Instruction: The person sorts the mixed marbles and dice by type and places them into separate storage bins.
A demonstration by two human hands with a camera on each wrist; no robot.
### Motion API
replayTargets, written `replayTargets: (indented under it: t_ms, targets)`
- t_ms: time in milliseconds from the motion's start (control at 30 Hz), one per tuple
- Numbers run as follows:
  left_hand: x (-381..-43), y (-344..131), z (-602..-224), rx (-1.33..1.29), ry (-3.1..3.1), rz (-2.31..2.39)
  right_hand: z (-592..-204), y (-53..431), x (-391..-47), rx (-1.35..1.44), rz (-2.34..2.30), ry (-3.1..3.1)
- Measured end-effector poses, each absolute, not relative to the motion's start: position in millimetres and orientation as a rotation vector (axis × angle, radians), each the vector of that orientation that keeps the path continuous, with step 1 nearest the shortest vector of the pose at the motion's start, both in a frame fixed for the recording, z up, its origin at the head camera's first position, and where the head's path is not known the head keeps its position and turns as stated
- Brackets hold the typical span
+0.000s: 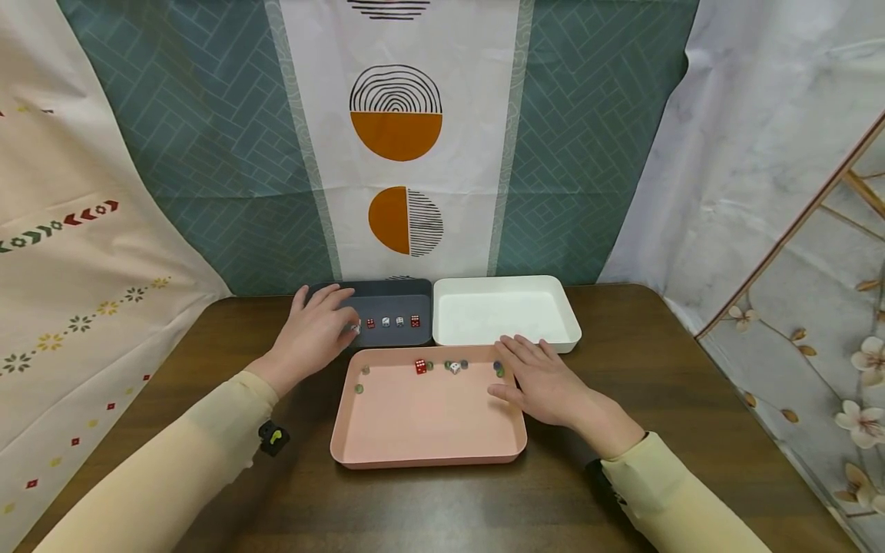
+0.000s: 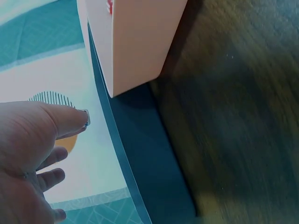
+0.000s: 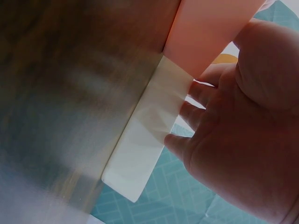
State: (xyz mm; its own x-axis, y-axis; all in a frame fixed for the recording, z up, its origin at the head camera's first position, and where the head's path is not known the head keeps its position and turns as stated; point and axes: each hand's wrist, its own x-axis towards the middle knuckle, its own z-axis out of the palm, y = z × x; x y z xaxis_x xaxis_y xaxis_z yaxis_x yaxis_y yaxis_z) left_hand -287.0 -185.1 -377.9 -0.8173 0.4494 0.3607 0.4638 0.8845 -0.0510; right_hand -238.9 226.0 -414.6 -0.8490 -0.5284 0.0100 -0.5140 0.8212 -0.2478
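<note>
My left hand is over the left end of the dark grey tray. Its thumb and index finger pinch a small white die, mostly covered by the fingertips. To the right of those fingers, several red and white dice lie in a row in the dark tray. My right hand lies palm down over the far right corner of the pink tray, fingers straight and holding nothing. Along the pink tray's far side are a red die, a white die and small green and blue round pieces.
A white tray stands beside the dark one, right behind the pink tray. All three trays sit on a dark wooden table. Patterned cloth hangs behind the table and along both sides.
</note>
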Motion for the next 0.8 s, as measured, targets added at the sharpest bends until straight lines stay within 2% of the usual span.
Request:
replayTargets:
  t_ms: [800]
  targets:
    - [-316,-207,-385,-0.51,-2.846,-0.079,-414,225,-239,-0.811,-0.343,2.943]
